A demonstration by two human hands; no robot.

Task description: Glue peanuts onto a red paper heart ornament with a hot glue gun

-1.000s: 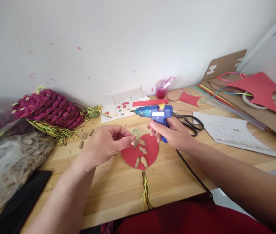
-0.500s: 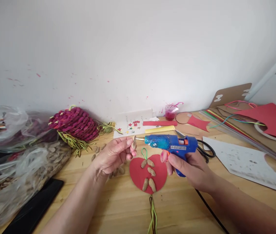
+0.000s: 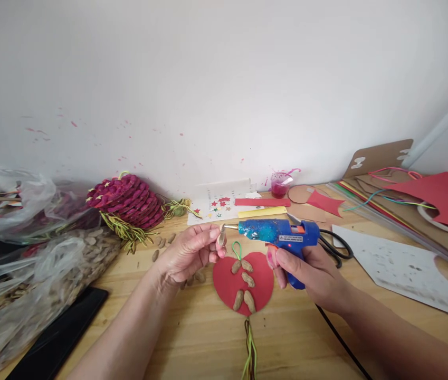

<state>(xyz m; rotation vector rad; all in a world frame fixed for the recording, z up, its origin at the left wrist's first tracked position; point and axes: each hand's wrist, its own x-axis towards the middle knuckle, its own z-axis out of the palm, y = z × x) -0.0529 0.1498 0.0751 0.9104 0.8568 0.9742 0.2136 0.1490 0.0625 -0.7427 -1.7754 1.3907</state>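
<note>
Between thumb and fingers, my left hand (image 3: pixel 194 250) pinches a peanut (image 3: pixel 221 236). My right hand (image 3: pixel 311 269) is wrapped round the handle of a blue glue gun (image 3: pixel 267 231), whose metal nozzle meets or nearly meets the peanut. Below them a red paper heart (image 3: pixel 224 279) lies on the wooden table (image 3: pixel 192 348). Several peanuts sit on the heart, a green loop (image 3: pixel 237 249) is at its top and yarn strands (image 3: pixel 250 348) hang from its lower point.
Loose peanuts (image 3: pixel 155 255) lie left of the heart. A plastic bag of peanuts (image 3: pixel 61 279), a black flat object (image 3: pixel 61 332) and purple peanut-covered pieces (image 3: pixel 129 203) are farther left. Behind are star stickers (image 3: pixel 219 203) and a cup (image 3: pixel 279 184); papers (image 3: pixel 409 269) lie at right.
The whole view has shifted slightly. The peanut in my left hand is tilted more at the nozzle, and both hands keep their holds.
</note>
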